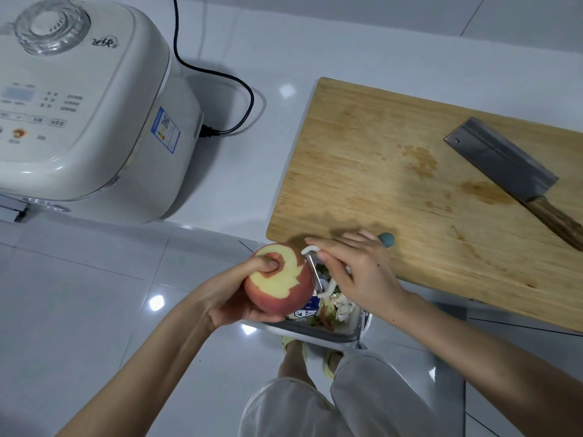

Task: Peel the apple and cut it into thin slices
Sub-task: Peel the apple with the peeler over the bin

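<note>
My left hand grips a red apple from below, with the thumb pressed into its top. Pale flesh shows where part of the skin is gone around the top. My right hand holds a white peeler with its metal blade against the apple's right side. Both hands hover over a waste bin below the counter edge. A cleaver with a wooden handle lies on the wooden cutting board, at its right part.
A cream rice cooker stands at the left on the white counter, its black cord looping behind. The bin on the floor holds scraps and peel. My legs and feet show below it.
</note>
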Available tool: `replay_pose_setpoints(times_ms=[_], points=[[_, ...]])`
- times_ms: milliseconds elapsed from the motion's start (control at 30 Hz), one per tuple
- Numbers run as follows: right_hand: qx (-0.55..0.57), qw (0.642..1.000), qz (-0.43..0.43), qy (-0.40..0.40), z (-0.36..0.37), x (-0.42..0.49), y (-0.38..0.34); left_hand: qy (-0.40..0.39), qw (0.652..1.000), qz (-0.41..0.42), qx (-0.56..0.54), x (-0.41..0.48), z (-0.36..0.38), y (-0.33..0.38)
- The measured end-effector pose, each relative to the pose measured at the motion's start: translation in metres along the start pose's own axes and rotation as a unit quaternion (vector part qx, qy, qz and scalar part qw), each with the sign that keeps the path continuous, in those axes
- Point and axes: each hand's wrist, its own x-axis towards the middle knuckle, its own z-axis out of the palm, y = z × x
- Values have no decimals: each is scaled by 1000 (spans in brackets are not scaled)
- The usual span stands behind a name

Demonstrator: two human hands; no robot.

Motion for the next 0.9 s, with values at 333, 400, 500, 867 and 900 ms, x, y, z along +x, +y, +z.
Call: replay_pose_setpoints(times_ms=[333,400,500,867,900], points=[[38,957,218,-190,19,-16,4,-36,998,11,54,-7,-8,16],[51,865,337,-367,16,-15,2,-17,996,20,82,-7,-9,19],[204,696,500,-474,12,-13,-5,-1,994,35,103,-6,-11,18],[4,999,33,26,0,-9,-33,-9,995,37,91,2,-2,8],[-38,999,-6,31,4,-7,-34,-14,995,37,89,2,0,7]])
